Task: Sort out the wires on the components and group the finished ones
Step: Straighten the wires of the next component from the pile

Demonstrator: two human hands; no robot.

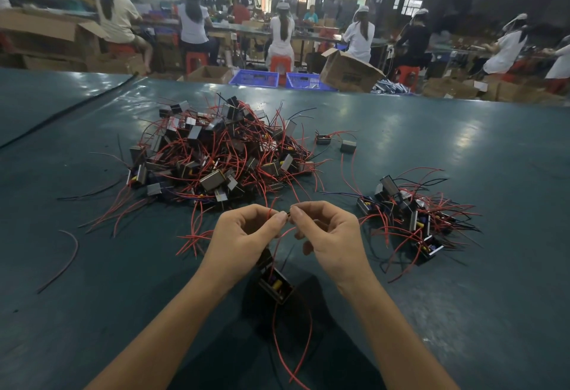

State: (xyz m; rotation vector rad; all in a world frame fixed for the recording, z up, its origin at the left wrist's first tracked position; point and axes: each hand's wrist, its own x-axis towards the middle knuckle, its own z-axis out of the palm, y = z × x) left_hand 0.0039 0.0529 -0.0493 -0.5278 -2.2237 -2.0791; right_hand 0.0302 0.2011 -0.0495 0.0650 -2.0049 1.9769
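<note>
1. The green worktop [462,312] carries everything I work with.
2. The tangled pile [216,155] of unsorted components sits at the far centre, its red and black leads knotted together.
3. The smaller group [413,217] lies to the right. I judge these to be the finished ones.
4. My left hand [243,238] and right hand [330,235] meet near the centre. The fingers of both are curled, thumb against forefinger, each pinching the same lead.
5. The component [276,286] in work sits just below my hands. I cannot tell whether it hangs or rests on the worktop. It looks small and light, a rigid block I would take by its sides.
6. The red wire [279,240] runs from it up to my fingers. It looks thin, soft and springy, so I would pinch it close to the free end and draw gently, since a hard pull may strain the joint.
</note>
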